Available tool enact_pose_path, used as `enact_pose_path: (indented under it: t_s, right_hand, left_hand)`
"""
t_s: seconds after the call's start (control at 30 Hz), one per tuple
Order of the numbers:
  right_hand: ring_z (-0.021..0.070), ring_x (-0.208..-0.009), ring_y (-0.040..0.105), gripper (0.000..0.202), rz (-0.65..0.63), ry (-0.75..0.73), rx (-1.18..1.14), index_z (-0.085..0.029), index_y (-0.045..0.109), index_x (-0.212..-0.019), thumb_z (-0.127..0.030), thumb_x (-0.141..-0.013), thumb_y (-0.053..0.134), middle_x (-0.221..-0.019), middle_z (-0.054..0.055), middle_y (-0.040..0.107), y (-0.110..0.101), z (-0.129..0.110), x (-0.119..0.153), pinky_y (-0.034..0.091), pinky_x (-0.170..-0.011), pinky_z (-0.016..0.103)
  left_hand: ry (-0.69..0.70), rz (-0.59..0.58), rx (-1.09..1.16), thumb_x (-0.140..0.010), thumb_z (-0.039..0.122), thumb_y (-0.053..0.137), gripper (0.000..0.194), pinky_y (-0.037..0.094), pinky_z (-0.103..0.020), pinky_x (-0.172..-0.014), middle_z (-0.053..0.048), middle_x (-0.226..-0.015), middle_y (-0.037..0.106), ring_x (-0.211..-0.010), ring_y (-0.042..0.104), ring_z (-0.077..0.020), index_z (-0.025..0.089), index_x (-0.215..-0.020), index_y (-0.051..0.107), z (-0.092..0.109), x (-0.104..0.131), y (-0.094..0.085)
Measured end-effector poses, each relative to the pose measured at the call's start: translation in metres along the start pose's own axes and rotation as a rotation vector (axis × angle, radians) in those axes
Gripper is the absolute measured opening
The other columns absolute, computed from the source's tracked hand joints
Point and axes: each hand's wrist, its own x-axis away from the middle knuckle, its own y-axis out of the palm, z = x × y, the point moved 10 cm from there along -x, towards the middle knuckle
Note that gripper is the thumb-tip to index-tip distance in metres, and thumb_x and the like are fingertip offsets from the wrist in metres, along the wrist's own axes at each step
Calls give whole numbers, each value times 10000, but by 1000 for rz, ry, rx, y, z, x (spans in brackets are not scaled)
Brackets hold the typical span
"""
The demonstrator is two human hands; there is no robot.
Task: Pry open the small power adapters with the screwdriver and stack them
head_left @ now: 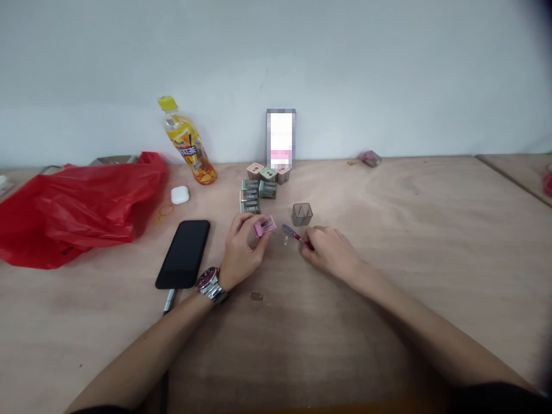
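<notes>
Over the counter (414, 230), our left hand (242, 248) grips a sharpener (264, 226), seemingly steadying it; our right hand (331, 249) pinches a tool (291, 232).

Soft, dim light; table (310, 356) shadowed at near side; upright screen (281, 133) pixelated

Plain wall (388, 75) in front of me, pale blue-grey, matte, a faint scuff or two. Long wooden tabletop (409, 230) runs right up along it, light brown, soft grain, few tiny dark specks. Slanting seam (513, 180) far right, then a second wooden panel (521, 167), similar colour. Light's soft and diffuse; wall looks brighter low down, tabletop goes darker, shadowed, toward the near side.
</notes>
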Motion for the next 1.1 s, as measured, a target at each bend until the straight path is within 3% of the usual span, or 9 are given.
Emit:
enact_pose_path:
  t_s: [0.13, 0.2, 0.3, 0.4, 0.53, 0.7, 1.1]
  right_hand:
    - [129, -492, 499, 138, -23, 39, -267, -207, 539, -612, -119, -684, 617, -542, -9, 560, -9, -5, 0, 332, -468, 261]
    - [126, -503, 533, 119, 10, 62, -511, -203, 558, -653, -123, -679, 642, -565, -19, 575, -15, -8, 1, 384, -468, 252]
    - [144, -543, 625, 113, 0, 71, -978, -198, 557, -770, -193, -747, 668, -616, -21, 612, -6, -13, 4, 477, -487, 254]
    - [178, -689, 710, 157, 10, 44, -1217, -187, 545, -832, -284, -815, 667, -717, 9, 660, 10, -17, 3, 574, -624, 304]
    - [166, -725, 709, 194, 5, -16, -1190, -177, 563, -885, -355, -863, 636, -784, 37, 683, 23, -30, -4, 582, -702, 318]
    - [159, -645, 670, 186, 77, -119, -988, -192, 565, -917, -377, -920, 551, -717, 21, 662, 20, -48, -14, 545, -658, 313]
    - [165, -642, 675, 165, 91, -156, -863, -204, 554, -923, -362, -941, 509, -692, 15, 670, 22, -50, -16, 523, -651, 303]
  left_hand:
    - [-79, 62, 26, -872, 275, 639, 294, 517, -406, -938, -91, -1119, 568, -1030, 584, -215, 205, -1155, 604, -11, 0, -6]
    - [-105, 84, 32, -872, 286, 639, 300, 521, -402, -924, -91, -1119, 569, -1032, 580, -217, 208, -1160, 605, -16, 0, -7]
    - [-131, 101, 37, -874, 289, 638, 300, 527, -386, -899, -95, -1105, 571, -1031, 578, -218, 206, -1161, 611, -21, 1, -8]
    - [-142, 116, 36, -873, 285, 638, 290, 529, -375, -886, -94, -1091, 571, -1019, 583, -213, 200, -1150, 618, -23, 1, -10]
    - [-144, 136, 32, -871, 287, 642, 284, 534, -372, -870, -92, -1084, 577, -1013, 589, -215, 206, -1143, 619, -24, 0, -12]
    - [-155, 132, 20, -867, 288, 646, 288, 528, -386, -889, -88, -1083, 579, -1016, 589, -218, 212, -1143, 620, -27, 1, -12]
    - [-141, 127, 32, -863, 279, 645, 303, 532, -396, -887, -91, -1098, 568, -1028, 583, -225, 213, -1157, 613, -28, 1, -10]
